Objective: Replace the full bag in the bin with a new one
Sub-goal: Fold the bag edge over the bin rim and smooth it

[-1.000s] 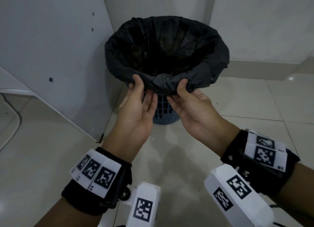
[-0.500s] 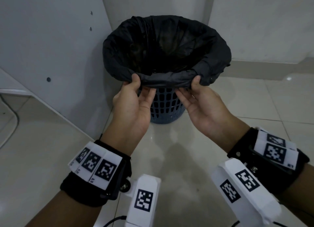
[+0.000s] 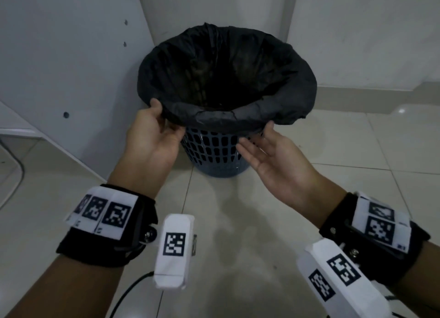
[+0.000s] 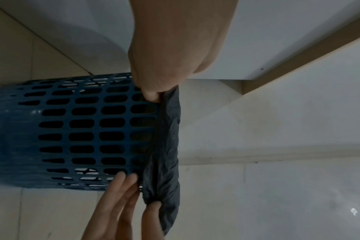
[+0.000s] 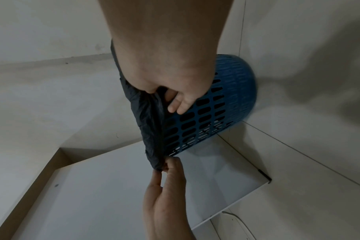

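A blue lattice bin [image 3: 215, 154] stands on the floor in a corner, lined with a black bag [image 3: 238, 117] whose top is folded out over the rim. The bag's inside looks dark, and its contents cannot be made out. My left hand [image 3: 167, 120] pinches the fold at the near left of the rim, thumb on top. My right hand [image 3: 256, 134] pinches the fold at the near right, thumb on the plastic and fingers beneath. The left wrist view shows the bag's fold [image 4: 166, 146] stretched between both pinches. In the right wrist view the bag [image 5: 152, 129] hangs beside the bin [image 5: 226, 100].
A white cabinet panel [image 3: 71, 67] stands close on the bin's left and a white wall [image 3: 357, 32] rises behind it. Pale floor tiles [image 3: 238, 222] spread toward me and to the right. A dark cable [image 3: 20, 172] lies at the far left.
Both hands have slid apart along the near rim, the left one leftward and the right one rightward. More of the bin's lattice shows below the fold.
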Tool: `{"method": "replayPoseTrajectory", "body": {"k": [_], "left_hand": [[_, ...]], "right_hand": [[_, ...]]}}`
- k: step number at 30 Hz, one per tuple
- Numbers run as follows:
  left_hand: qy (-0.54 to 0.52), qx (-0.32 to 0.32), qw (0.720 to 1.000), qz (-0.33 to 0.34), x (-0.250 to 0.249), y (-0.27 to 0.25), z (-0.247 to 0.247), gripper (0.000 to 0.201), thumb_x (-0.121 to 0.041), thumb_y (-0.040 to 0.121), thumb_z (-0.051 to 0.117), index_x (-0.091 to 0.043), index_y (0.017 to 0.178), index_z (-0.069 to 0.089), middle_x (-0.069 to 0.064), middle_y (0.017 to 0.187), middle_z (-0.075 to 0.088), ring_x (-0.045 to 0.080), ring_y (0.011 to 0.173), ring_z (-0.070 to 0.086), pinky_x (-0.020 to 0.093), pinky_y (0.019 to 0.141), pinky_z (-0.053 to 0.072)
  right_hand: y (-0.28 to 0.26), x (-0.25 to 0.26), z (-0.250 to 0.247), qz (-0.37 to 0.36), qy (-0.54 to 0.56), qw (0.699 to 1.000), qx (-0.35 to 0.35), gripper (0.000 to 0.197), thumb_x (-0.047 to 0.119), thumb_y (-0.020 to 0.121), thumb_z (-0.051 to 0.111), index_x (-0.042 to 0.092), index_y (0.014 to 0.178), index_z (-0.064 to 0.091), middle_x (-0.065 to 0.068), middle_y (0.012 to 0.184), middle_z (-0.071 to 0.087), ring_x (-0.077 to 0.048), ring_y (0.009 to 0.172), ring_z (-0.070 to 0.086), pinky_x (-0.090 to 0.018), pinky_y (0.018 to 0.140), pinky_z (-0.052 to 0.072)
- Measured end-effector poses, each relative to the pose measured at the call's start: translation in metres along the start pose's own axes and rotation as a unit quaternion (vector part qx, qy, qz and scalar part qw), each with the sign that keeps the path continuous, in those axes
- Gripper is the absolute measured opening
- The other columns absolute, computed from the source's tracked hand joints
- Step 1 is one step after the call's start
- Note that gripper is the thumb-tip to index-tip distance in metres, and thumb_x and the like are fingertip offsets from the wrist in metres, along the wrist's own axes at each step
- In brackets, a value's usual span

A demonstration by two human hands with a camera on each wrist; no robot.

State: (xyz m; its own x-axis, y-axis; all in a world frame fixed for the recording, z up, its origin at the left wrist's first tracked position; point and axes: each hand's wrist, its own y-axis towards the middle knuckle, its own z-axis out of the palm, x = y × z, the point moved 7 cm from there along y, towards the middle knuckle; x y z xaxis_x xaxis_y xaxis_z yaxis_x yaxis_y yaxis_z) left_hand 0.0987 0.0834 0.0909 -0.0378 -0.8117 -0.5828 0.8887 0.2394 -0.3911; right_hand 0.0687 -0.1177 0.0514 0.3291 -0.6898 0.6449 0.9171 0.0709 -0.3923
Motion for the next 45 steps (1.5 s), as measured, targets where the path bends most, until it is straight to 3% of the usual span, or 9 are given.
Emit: {"method": "replayPoseTrajectory", "body": {"k": [4,7,13,17,22,30,36,40,45], "left_hand": [[-0.008,0.011,0.999,0.032,0.004,-0.001,0.000,0.040,-0.022,0.105,0.049,-0.007,0.142,0.052,0.009,0.113,0.068,0.019,0.094,0.068,0.032,0.069,0.063],[0.000,0.012,0.999,0.051,0.013,-0.008,-0.007,0.040,-0.027,0.103,0.051,-0.011,0.140,0.055,0.004,0.123,0.071,0.012,0.102,0.071,0.023,0.075,0.060],[0.115,-0.004,0.993,-0.023,0.046,-0.023,-0.021,0.046,-0.052,0.092,0.061,-0.017,0.121,0.069,-0.007,0.101,0.073,0.004,0.077,0.067,0.019,0.070,0.055],[0.072,-0.001,0.997,-0.023,0.041,-0.020,-0.013,0.042,-0.038,0.099,0.057,-0.016,0.134,0.061,0.001,0.116,0.072,0.008,0.096,0.070,0.020,0.078,0.059],[0.010,0.013,1.000,-0.012,0.041,-0.025,-0.004,0.038,0.002,0.101,0.050,-0.016,0.132,0.061,-0.006,0.088,0.075,0.001,0.078,0.072,0.016,0.078,0.058],[0.094,0.053,0.994,-0.002,0.059,-0.035,-0.007,0.045,-0.038,0.090,0.062,-0.015,0.128,0.063,0.001,0.121,0.071,0.007,0.104,0.070,0.022,0.091,0.056],[0.075,0.054,0.996,-0.018,0.060,-0.034,-0.001,0.037,-0.028,0.100,0.054,-0.011,0.132,0.060,0.003,0.118,0.073,0.008,0.102,0.071,0.021,0.088,0.057],[0.021,0.038,0.999,-0.005,0.053,-0.033,0.000,0.041,-0.021,0.100,0.057,-0.014,0.140,0.054,0.001,0.112,0.074,0.008,0.102,0.071,0.021,0.087,0.058],[0.137,0.041,0.990,0.018,0.058,-0.052,-0.002,0.040,-0.043,0.094,0.064,-0.018,0.126,0.065,0.000,0.117,0.074,0.015,0.106,0.071,0.025,0.083,0.057]], "right_hand": [[0.002,0.006,-0.004,-0.051,0.006,0.999,-0.004,0.029,0.026,0.100,0.054,0.003,0.117,0.058,-0.015,0.120,0.070,-0.022,0.105,0.071,-0.033,0.091,0.058],[0.004,0.012,-0.001,-0.066,0.004,0.998,-0.010,0.026,0.019,0.100,0.055,0.000,0.116,0.060,-0.015,0.118,0.071,-0.022,0.107,0.071,-0.033,0.093,0.057],[0.008,0.018,0.002,-0.068,0.016,0.998,-0.012,0.030,0.012,0.103,0.049,-0.002,0.128,0.057,-0.015,0.117,0.071,-0.021,0.104,0.072,-0.033,0.091,0.058],[0.003,0.017,0.004,-0.077,0.013,0.997,0.011,0.030,0.029,0.105,0.043,0.009,0.122,0.059,-0.011,0.110,0.074,-0.021,0.104,0.072,-0.033,0.092,0.058],[0.002,0.015,0.012,-0.083,-0.022,0.996,0.035,0.032,0.016,0.096,0.060,-0.001,0.123,0.055,-0.017,0.123,0.068,-0.022,0.115,0.067,-0.034,0.101,0.052],[0.008,0.018,0.011,-0.102,-0.038,0.994,0.007,0.016,-0.005,0.092,0.060,0.002,0.106,0.059,-0.010,0.095,0.069,-0.013,0.091,0.073,-0.026,0.086,0.058],[0.004,0.014,0.018,-0.072,-0.039,0.995,0.057,0.043,0.014,0.097,0.058,-0.008,0.134,0.050,-0.020,0.133,0.061,-0.023,0.120,0.063,-0.035,0.105,0.049],[0.001,0.020,0.029,-0.033,-0.047,0.993,0.102,0.046,0.038,0.101,0.050,0.010,0.137,0.052,-0.009,0.130,0.066,-0.018,0.121,0.063,-0.033,0.105,0.049],[-0.002,-0.009,0.035,-0.013,-0.130,0.985,0.116,0.042,0.035,0.102,0.050,0.008,0.133,0.058,-0.009,0.126,0.068,-0.019,0.119,0.064,-0.041,0.110,0.045]]}}
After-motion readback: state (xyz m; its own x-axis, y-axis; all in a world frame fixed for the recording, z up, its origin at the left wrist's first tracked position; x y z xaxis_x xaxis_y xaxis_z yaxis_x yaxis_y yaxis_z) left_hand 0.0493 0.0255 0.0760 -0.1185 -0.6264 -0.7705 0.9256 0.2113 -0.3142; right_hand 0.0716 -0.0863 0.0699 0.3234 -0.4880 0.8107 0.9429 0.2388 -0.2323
